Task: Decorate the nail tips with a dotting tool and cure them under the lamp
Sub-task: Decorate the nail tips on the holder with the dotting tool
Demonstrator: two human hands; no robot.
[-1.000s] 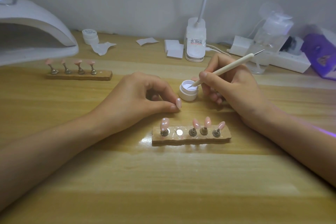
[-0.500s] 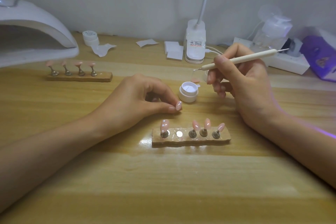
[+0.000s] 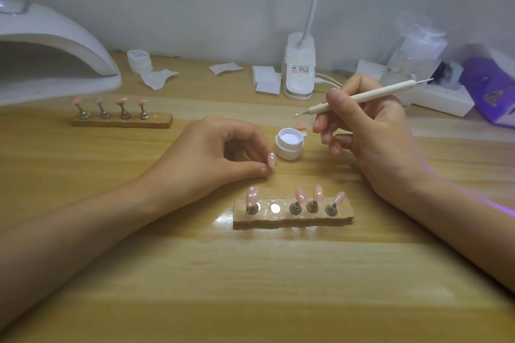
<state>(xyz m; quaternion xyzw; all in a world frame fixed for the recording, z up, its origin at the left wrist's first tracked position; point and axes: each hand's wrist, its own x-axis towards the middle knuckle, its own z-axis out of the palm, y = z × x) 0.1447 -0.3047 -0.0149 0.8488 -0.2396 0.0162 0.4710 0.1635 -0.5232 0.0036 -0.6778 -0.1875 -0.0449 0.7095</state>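
Note:
My left hand (image 3: 211,156) rests on the table and pinches a small stand with a pink nail tip (image 3: 271,160) between thumb and fingers. My right hand (image 3: 365,131) grips a white dotting tool (image 3: 362,97) like a pen, its metal point raised above and behind the open white gel pot (image 3: 289,144). In front of both hands lies a wooden holder (image 3: 292,216) with several pink nail tips on metal stands; the leftmost tip carries white dots, and one magnet spot beside it is bare. The white curing lamp (image 3: 55,56) stands at the far left.
A second wooden holder (image 3: 122,120) with several pink tips lies before the lamp. Behind are a closed white jar (image 3: 139,60), wipes (image 3: 267,79), a desk-lamp base (image 3: 299,67), a pump bottle (image 3: 415,56), a power strip (image 3: 440,97) and a purple box (image 3: 493,89). A loose pink tip (image 3: 300,126) lies behind the pot.
My right hand lifted the dotting tool's point out of the gel pot and raised it up and back. My left hand kept its pinch on the nail tip.

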